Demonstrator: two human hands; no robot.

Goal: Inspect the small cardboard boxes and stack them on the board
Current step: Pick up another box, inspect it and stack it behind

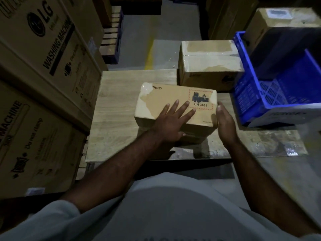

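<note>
A small cardboard box (pixel 166 96) marked PICO and UN 3481 lies on top of another box (pixel 199 134) in the middle of the pale wooden board (pixel 114 119). My left hand (pixel 173 120) rests flat on its top with the fingers spread and straight. My right hand (pixel 225 120) presses against the box's right end, fingers nearly straight. A second taped cardboard box (pixel 208 65) stands at the board's far right corner.
Large washing machine cartons (pixel 43 66) wall off the left side. A blue plastic crate (pixel 278 80) stands tilted on the right, with another carton (pixel 281 20) behind it. Grey floor with a yellow line (pixel 149 54) lies beyond the board. Wooden pallets (pixel 111 35) stand farther back.
</note>
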